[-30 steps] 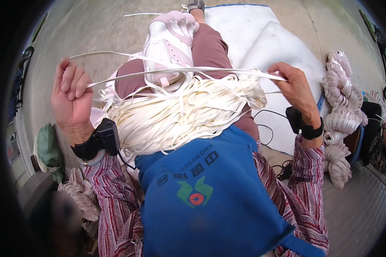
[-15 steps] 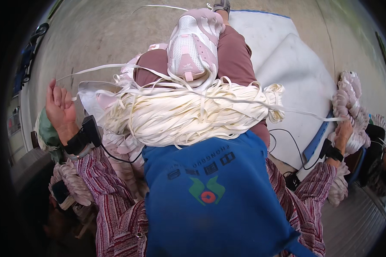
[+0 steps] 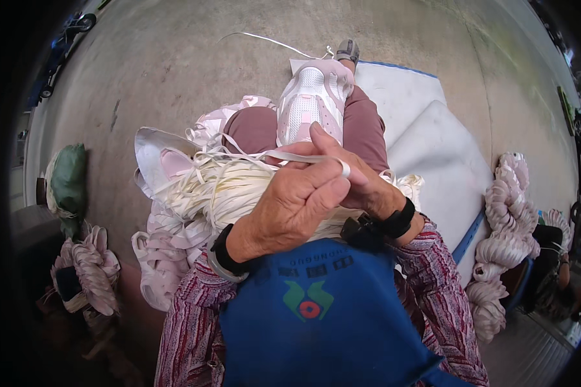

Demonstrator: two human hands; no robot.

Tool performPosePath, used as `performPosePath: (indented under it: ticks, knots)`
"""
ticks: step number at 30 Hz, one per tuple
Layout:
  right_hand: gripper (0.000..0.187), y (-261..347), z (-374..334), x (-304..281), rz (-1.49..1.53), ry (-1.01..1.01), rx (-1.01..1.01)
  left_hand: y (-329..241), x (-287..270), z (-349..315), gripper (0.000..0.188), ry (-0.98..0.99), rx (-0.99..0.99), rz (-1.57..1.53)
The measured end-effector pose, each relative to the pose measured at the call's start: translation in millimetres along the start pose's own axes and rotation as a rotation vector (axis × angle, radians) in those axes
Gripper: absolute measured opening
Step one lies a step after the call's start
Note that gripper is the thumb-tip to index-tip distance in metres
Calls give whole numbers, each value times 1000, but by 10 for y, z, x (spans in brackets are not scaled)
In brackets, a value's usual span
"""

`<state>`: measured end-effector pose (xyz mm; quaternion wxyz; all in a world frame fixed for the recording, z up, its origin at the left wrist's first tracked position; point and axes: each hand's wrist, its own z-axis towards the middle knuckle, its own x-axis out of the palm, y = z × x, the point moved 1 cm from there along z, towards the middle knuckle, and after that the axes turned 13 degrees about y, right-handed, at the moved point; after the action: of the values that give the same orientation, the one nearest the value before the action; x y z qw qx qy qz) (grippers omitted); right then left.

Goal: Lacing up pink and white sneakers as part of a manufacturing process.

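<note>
A white flat shoelace (image 3: 303, 157) runs from the lace bundle across to my hands, which meet above my lap. My left hand (image 3: 294, 205) is closed, with thumb and fingers pinching the lace. Close behind it, my right hand (image 3: 371, 187) has its thumb raised and its visible fingers stretched out, the lace passing over them; my left hand partly hides it. Under both hands lies a thick bundle of cream laces (image 3: 223, 187). Beyond them a pink and white sneaker (image 3: 310, 97) rests between my knees, its heel end hidden by my right hand.
More pink and white shoe uppers (image 3: 158, 258) lie at my left side. Bundled uppers stand farther left (image 3: 93, 264) and at the right (image 3: 507, 213). A green bag (image 3: 69, 177) sits at the left. A white sheet (image 3: 426, 135) covers concrete floor (image 3: 193, 71). A blue apron (image 3: 316, 342) covers my lap.
Both hands have come inward from far apart, left and right, to meet over the lace bundle. The lace that was stretched across is now gathered between them.
</note>
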<state>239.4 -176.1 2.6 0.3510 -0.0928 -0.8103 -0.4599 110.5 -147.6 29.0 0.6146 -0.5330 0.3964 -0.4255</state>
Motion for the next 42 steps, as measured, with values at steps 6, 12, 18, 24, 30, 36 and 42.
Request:
performPosePath:
  ticks: [6,12,18,24,30,36,42]
  knots:
    - [33,-94,180,-194,422,95,-106,247,226,-239,26,87,-217,-65]
    - [20,126,30,-781,359,-187,-335,328,-70,-741,32,-68,-443,-449]
    - [17,117,20,-1165,319,-401,-322,423,-342,-1387,34,-447,-361,-677]
    - [17,185,109,-1000,145,-452,-251,429,-659,-1893,32,-825,-504,-208]
    - [23,243,142,-336,-410,-106,-166,445,-871,-851,46,-369,-329,-90]
    - [24,155,38,-141,-384,49,-72,561,-804,13,48,-149,-257,-1052]
    - [24,199,-184,-428,-282,40,56,590,-1711,-363,23,-386,198,-1272]
